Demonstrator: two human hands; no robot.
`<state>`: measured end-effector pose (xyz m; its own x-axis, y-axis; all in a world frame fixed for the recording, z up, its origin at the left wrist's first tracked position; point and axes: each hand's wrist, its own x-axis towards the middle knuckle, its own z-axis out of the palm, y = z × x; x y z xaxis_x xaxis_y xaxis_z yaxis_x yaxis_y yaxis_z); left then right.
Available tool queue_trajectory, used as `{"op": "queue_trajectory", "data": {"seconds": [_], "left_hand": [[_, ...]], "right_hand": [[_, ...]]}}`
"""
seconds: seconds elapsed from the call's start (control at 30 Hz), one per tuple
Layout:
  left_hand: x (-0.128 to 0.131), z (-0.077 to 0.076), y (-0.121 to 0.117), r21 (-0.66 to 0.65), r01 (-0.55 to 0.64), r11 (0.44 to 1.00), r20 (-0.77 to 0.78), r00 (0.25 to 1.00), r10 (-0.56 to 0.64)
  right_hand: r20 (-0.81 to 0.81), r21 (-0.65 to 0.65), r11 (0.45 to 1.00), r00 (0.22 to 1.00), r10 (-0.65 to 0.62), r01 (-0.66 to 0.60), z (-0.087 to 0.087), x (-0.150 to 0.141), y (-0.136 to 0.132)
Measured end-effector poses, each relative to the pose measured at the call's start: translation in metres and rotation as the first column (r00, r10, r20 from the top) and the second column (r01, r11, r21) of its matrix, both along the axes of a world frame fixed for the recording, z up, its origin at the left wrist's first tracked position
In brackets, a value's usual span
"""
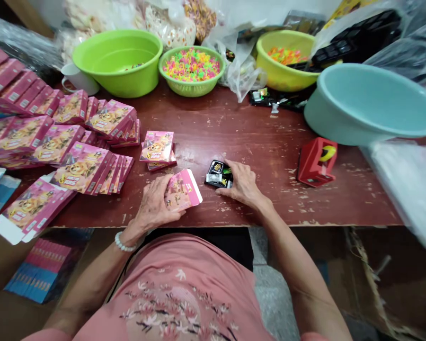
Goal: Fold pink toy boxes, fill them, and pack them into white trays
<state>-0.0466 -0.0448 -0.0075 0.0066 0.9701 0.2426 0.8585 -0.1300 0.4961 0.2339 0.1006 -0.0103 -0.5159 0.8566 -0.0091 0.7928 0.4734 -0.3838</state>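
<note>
My left hand (156, 201) grips a pink printed box (179, 192) near the table's front edge, its white end flap facing right. Just to the right, my right hand (243, 184) holds a small black plastic tray (215, 174) by its right side, thumb and fingers around it. Small packaged pieces sit in the tray's compartments; some are hidden by my fingers. A gap of bare table separates box and tray. Behind my left hand lies a short stack of pink boxes (157, 146).
Many pink boxes (80, 168) are piled at left. Along the back stand a green basin (117, 78), a green basket (191, 89) of colourful pieces, a yellow basin (284, 78) and a blue basin (341, 113). A red tape dispenser (314, 166) and clear plastic bags (404, 180) are at right.
</note>
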Motion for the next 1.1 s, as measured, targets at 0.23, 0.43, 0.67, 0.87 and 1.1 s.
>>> {"op": "queue_trajectory", "data": {"seconds": [0.23,0.43,0.67,0.87,1.1], "left_hand": [[-0.003,0.009,-0.006,0.043,0.013,0.999,0.042,0.999,-0.015],[-0.006,0.01,-0.004,-0.009,0.045,0.999,0.039,0.998,-0.045],[-0.011,0.003,0.005,-0.108,0.037,0.993,-0.095,0.994,-0.048],[-0.013,0.003,0.014,-0.178,0.071,0.982,-0.17,0.98,-0.102],[-0.003,0.003,0.026,-0.311,0.192,0.931,-0.167,0.953,-0.252]], "right_hand": [[0.009,0.007,1.0,1.0,0.015,-0.015,0.001,-0.001,-0.009],[-0.055,0.005,1.0,0.998,0.003,-0.003,0.008,-0.004,-0.017],[-0.164,0.073,0.988,0.976,0.143,-0.133,0.027,-0.02,-0.039],[-0.147,0.03,0.97,0.958,0.244,-0.243,0.014,-0.024,-0.041],[-0.246,-0.024,0.938,0.911,0.33,-0.346,0.0,-0.024,-0.039]]}}
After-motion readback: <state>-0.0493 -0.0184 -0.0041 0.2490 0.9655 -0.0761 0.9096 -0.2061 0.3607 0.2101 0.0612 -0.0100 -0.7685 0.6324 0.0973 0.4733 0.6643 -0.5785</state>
